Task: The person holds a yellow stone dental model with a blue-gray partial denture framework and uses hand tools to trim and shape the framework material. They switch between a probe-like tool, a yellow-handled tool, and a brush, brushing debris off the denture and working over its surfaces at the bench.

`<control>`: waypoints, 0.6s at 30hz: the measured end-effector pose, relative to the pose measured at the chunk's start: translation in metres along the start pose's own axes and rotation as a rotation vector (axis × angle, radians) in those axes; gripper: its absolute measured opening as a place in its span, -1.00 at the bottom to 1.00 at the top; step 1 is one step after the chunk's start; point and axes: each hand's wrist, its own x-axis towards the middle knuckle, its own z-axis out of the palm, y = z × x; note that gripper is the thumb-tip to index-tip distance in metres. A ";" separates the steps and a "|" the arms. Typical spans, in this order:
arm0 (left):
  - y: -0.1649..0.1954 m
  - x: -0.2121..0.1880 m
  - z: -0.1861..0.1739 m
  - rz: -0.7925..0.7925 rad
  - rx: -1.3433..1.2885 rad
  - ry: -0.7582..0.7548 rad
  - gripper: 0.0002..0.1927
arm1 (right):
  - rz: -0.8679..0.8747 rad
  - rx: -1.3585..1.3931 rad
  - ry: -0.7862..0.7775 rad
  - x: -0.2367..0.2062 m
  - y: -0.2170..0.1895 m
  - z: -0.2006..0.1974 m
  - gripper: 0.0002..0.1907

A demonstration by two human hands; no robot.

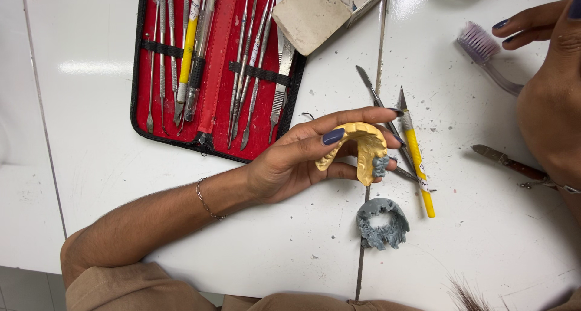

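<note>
Our left hand (296, 160) lies palm-up over the white worktop (91, 135), thumb and fingers curled around a yellow dental cast (360, 144), pinching it by its arch; a lump of grey material clings to the cast's lower end. Just below it on the surface sits a grey horseshoe-shaped impression (382, 223), apart from the hand. Beside our fingertips lie a yellow-handled knife (416, 163) and a thin metal carver (378, 99), crossing near the cast. Our right hand (554, 105) hovers at the right edge, fingers loosely bent and holding nothing that we can see, near a purple-bristled toothbrush (484, 51) and a wooden-handled knife (508, 163). Farther out, an open red-lined instrument case (215, 63) holds rows of steel tools, a pale block (308, 14) resting on its corner. The worktop is glossy, speckled with dust, with a seam (366, 226) running through it.
</note>
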 end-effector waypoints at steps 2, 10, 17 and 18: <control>0.001 0.002 0.000 0.026 -0.058 -0.014 -0.19 | 0.027 -0.019 -0.016 0.002 -0.003 -0.003 -0.43; 0.000 0.001 -0.004 0.082 -0.139 0.050 -0.19 | 0.127 1.107 -0.134 -0.005 -0.021 -0.014 -0.62; -0.003 0.002 -0.001 0.142 -0.104 0.121 -0.24 | -0.054 0.942 -0.525 -0.042 -0.052 -0.018 -0.68; -0.005 0.002 0.000 0.143 -0.098 0.119 -0.25 | -0.003 0.781 -0.585 -0.045 -0.054 -0.019 -0.66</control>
